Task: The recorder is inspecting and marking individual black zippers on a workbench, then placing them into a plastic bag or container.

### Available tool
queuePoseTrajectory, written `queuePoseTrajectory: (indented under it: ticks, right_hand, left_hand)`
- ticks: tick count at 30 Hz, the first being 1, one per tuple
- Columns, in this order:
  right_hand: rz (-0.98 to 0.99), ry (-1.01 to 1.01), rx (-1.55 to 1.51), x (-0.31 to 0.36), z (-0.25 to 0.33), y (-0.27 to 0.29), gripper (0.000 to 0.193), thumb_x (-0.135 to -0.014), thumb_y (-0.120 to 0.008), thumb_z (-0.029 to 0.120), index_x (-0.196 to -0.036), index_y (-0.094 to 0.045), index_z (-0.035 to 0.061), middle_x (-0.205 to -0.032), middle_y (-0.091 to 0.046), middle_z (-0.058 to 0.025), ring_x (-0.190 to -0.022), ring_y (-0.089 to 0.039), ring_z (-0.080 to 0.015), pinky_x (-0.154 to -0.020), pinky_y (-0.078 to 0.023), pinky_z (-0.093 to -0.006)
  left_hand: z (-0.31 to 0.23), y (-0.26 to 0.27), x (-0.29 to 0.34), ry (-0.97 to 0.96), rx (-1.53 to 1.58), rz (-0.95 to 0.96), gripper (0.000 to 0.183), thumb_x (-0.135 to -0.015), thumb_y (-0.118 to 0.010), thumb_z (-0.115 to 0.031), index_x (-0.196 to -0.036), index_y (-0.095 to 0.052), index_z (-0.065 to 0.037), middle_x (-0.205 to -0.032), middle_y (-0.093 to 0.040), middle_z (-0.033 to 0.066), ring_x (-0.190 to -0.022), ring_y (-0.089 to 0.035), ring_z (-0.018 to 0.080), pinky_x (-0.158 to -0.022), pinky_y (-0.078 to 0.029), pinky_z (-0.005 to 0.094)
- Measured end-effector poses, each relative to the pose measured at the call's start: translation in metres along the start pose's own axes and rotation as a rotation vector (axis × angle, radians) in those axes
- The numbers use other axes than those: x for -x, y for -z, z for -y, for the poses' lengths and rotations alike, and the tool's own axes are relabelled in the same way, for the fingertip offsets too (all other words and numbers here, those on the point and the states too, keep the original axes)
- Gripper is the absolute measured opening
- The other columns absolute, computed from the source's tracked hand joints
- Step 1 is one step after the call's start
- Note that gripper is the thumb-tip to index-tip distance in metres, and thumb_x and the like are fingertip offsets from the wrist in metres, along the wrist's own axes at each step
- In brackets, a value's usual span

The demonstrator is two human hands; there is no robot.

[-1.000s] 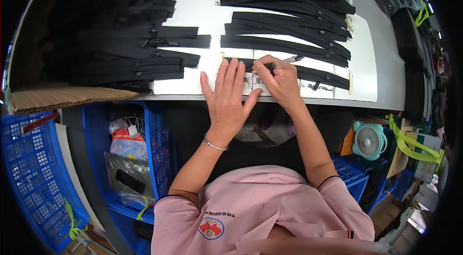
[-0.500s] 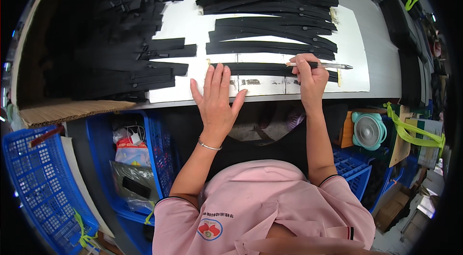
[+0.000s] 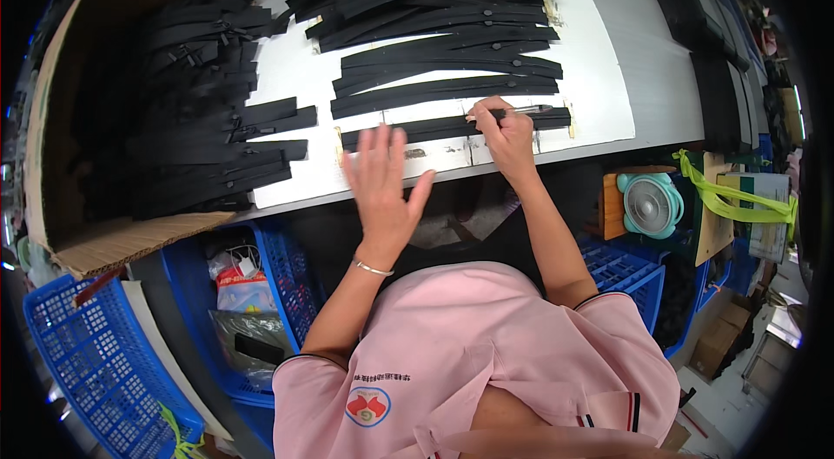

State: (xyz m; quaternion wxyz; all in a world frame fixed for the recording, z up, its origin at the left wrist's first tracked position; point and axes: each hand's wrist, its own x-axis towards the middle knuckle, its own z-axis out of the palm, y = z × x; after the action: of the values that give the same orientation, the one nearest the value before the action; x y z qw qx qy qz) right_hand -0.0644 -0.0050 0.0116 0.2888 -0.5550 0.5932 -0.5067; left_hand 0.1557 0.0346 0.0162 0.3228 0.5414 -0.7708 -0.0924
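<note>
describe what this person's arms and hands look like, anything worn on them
No gloves. The left hand has a thin silver-coloured bangle at its wrist; the right hand shows none. Short pink sleeves with dark trim leave both forearms bare.

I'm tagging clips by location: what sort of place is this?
Probably a garment or accessories workshop: what look like black zippers lie in rows on a white board, more spill from an open cardboard box, and blue plastic crates stand below.

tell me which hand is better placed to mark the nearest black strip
Probably the right hand: it grips the pen at the black strip, while the left hand is spread open, holding nothing.
</note>
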Motion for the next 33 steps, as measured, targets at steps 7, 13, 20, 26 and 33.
queuePoseTrajectory:
  ticks: [7,13,20,26,33]
  right_hand:
    - [0.014,0.001,0.05,-0.001,0.008,0.001,0.021,-0.096,-0.065,0.007,-0.084,-0.067,-0.0091,-0.086,-0.074,-0.0086,-0.065,-0.066,-0.0143,-0.059,-0.048,-0.0278]
    - [0.011,0.073,0.081,-0.001,0.002,-0.001,0.019,-0.096,-0.065,0.008,-0.086,-0.067,-0.008,-0.086,-0.073,-0.0097,-0.066,-0.068,-0.0172,-0.06,-0.049,-0.0292]
    - [0.002,0.07,0.105,-0.001,0.002,-0.001,0.019,-0.096,-0.065,0.009,-0.086,-0.069,-0.0067,-0.083,-0.072,-0.0098,-0.064,-0.067,-0.0187,-0.06,-0.049,-0.0293]
    - [0.076,0.123,0.035,0.001,-0.008,0.002,0.018,-0.094,-0.065,0.012,-0.084,-0.069,-0.0025,-0.071,-0.068,-0.0092,-0.058,-0.062,-0.0178,-0.056,-0.047,-0.0294]
    - [0.09,0.149,0.107,0.0,-0.008,0.002,0.018,-0.094,-0.066,0.015,-0.082,-0.07,0.0012,-0.066,-0.065,-0.0092,-0.053,-0.06,-0.0199,-0.054,-0.047,-0.0313]
  left_hand:
    - [-0.034,-0.044,-0.039,-0.085,0.277,-0.042,0.021,-0.089,-0.073,-0.01,-0.109,-0.072,-0.003,-0.113,-0.066,0.0071,-0.107,-0.06,0.0277,-0.099,-0.042,0.0441]
    - [-0.033,-0.051,-0.043,-0.075,0.242,-0.101,0.014,-0.084,-0.077,-0.007,-0.098,-0.076,-0.006,-0.103,-0.068,0.0029,-0.099,-0.061,0.0237,-0.089,-0.042,0.0378]
    - [-0.033,-0.052,-0.042,-0.099,0.242,-0.106,0.015,-0.084,-0.076,-0.007,-0.099,-0.074,-0.004,-0.103,-0.066,0.005,-0.099,-0.059,0.0257,-0.091,-0.043,0.0403]
    - [-0.032,-0.054,-0.041,-0.105,0.233,-0.112,0.015,-0.084,-0.076,-0.008,-0.098,-0.075,-0.004,-0.102,-0.066,0.0047,-0.099,-0.06,0.0258,-0.09,-0.043,0.0406]
    - [-0.032,-0.056,-0.042,-0.115,0.219,-0.123,0.016,-0.083,-0.077,-0.007,-0.099,-0.075,-0.005,-0.104,-0.067,0.0044,-0.1,-0.061,0.0259,-0.091,-0.044,0.0409]
